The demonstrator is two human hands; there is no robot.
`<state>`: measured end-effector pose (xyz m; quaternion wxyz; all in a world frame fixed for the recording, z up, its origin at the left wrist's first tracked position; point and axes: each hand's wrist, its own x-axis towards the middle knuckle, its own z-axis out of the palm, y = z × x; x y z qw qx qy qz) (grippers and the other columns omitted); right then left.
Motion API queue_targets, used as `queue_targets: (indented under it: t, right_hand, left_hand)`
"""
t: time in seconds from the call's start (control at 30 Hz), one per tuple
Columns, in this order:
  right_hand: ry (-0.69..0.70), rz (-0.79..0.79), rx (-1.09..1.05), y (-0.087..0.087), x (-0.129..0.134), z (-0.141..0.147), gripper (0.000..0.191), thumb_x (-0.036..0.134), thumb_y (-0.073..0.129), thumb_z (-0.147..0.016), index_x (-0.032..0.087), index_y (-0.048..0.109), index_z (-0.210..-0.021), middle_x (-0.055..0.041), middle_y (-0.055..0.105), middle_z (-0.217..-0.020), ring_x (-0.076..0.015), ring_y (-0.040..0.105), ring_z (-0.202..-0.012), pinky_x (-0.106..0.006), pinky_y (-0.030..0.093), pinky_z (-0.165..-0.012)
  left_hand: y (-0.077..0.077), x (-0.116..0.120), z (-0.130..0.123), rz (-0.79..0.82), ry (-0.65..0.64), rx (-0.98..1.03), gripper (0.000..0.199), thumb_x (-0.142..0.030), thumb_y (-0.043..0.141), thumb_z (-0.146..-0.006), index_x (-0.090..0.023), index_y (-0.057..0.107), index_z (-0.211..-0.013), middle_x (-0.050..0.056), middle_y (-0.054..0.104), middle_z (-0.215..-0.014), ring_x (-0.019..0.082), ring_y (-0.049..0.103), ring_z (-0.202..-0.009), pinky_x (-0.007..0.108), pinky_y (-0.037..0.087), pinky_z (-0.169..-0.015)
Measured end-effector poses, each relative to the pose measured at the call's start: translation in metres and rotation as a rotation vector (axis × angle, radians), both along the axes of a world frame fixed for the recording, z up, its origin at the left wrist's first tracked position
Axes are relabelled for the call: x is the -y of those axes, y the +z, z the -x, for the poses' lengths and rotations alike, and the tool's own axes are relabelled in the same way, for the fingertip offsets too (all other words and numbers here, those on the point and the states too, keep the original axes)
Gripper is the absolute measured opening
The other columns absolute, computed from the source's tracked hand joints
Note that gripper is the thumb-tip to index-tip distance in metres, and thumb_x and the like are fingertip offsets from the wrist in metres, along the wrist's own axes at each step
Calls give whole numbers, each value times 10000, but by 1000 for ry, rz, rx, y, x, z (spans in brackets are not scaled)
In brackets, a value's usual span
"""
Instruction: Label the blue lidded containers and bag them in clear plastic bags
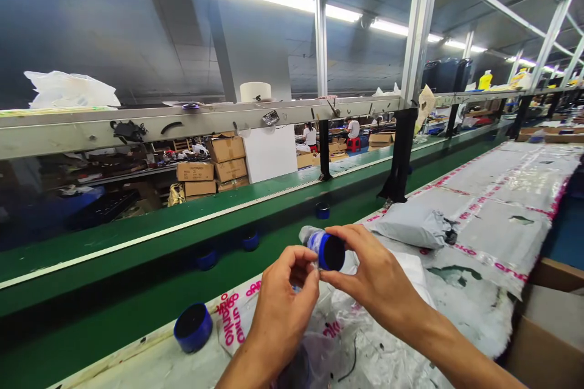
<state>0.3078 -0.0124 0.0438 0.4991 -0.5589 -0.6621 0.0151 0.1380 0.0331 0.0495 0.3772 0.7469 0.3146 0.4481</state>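
In front of me, my right hand (376,267) grips a short blue cylinder with a black round face (333,252) between thumb and fingers. Thin clear plastic wrap (311,236) bunches around its far side. My left hand (289,301) is closed in a pinch at the cylinder's left edge, apparently on the plastic; its fingertips partly hide the contact. A matching blue cylinder (193,328) stands on the ledge to the left of my hands. Beneath both hands spreads crumpled clear plastic (365,340).
The green conveyor belt (150,292) beyond the bench carries more blue cylinders, one at centre (322,211). A grey plastic package (410,225) lies right on the covered bench (493,194). Metal posts (401,152) hold a shelf rail (205,118); a cardboard box (547,340) sits lower right.
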Motion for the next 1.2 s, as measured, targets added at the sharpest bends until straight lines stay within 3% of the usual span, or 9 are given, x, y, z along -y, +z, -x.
queue_targets:
  t: [0.27,0.37,0.47,0.53,0.6,0.7,0.87,1.0,1.2]
  right_hand:
    - [77,152,-311,-9,-1,-2,567,379,872,-715,258,603,-1199,-45,637,-1161,-261,617,-1010,-403,511,-887]
    - [154,233,-408,-4,3,-3,608,388,881,-702,257,588,-1218,-34,651,-1162,-253,621,-1016,-392,505,-895]
    - [218,289,-415,4,7,-5,610,407,882,-710,259,591,-1225,-27,658,-1157,-247,613,-1021,-380,491,-897]
    - [264,303,-360,7,9,-3,583,405,886,-711,263,609,-1205,-20,664,-1129,-242,607,-1004,-366,489,-876]
    - [266,291,-288,10,11,1,555,394,896,-701,265,629,-1170,-15,667,-1085,-235,603,-967,-349,488,-839]
    - [170,258,-159,11,12,10,539,428,905,-679,268,648,-1125,-17,663,-1029,-234,599,-908,-334,473,-773]
    - [28,210,-41,13,10,17,484,566,777,-788,260,638,-1137,-44,679,-1023,-264,620,-910,-348,460,-749]
    - [121,178,-118,17,14,10,390,555,510,-985,259,624,-1211,-67,677,-1096,-257,629,-961,-363,488,-798]
    - [384,123,-96,14,19,9,223,317,644,-965,312,671,-1187,-33,623,-1226,-235,586,-1116,-346,482,-955]
  left_hand:
    - [5,1,10,50,-47,-1,307,-160,577,-845,-220,561,-1145,-20,639,-831,133,624,-715,248,515,-660]
    - [8,-5,23,-236,10,-126,463,-142,571,-837,-253,521,-1284,52,656,-1137,204,657,-1008,360,549,-874]
    - [2,-14,30,-580,12,-403,813,-127,691,-733,-254,376,-1472,114,361,-1572,324,334,-1450,529,335,-1163]
    - [-5,-19,28,-688,-16,-493,909,-147,723,-741,-219,274,-1529,138,274,-1623,332,239,-1496,550,264,-1200]
    - [-11,-20,22,-711,-33,-466,769,-193,702,-805,-184,340,-1483,162,434,-1529,314,408,-1408,516,347,-1158]
    - [-11,-13,10,-541,-68,-348,508,-275,674,-853,-204,500,-1325,117,639,-1281,274,620,-1141,432,493,-988]
    - [-3,-2,1,-42,-141,-78,476,-325,765,-780,-255,584,-1215,42,690,-1155,231,649,-991,331,510,-859]
    - [-2,-4,4,408,-218,191,487,-476,776,-763,-192,632,-1130,55,701,-1036,202,644,-887,302,501,-800]
    - [-5,-4,8,727,-322,358,506,-624,616,-863,-185,645,-1113,55,681,-941,165,625,-757,295,553,-642]
